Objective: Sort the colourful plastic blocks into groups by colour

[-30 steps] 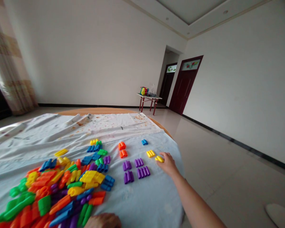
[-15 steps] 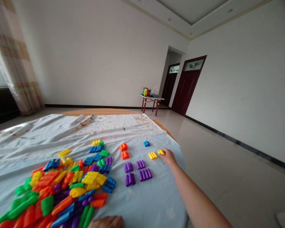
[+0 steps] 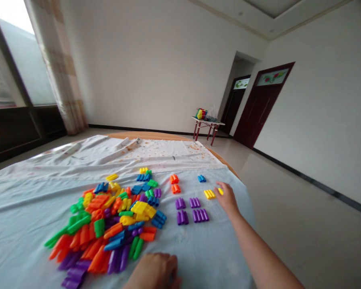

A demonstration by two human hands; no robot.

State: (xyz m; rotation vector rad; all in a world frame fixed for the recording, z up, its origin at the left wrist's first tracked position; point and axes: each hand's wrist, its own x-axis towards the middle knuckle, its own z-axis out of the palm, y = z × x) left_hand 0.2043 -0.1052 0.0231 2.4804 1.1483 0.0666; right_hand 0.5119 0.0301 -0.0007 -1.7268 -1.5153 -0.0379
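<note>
My right hand reaches over the right side of the cloth, its thumb and fingers closed around a small yellow ribbed plastic block. Just left of it lies a wider yellow block. A blue block sits a little farther back. Several purple blocks lie in two rows nearer to me, with two orange blocks behind them on the left. At the bottom edge my left hand rests with curled fingers beside the big pile; nothing shows in it.
A mixed heap of coloured plastic blocks covers the left middle of the round table, which bears a pale blue and white cloth. Beyond stands a small side table with a colourful bag. A curtain hangs at left.
The view has turned left, so the table things appear farther right. My left hand has come farther into view. My right hand stays at the small yellow block, which now lies closer beside its yellow neighbour.
</note>
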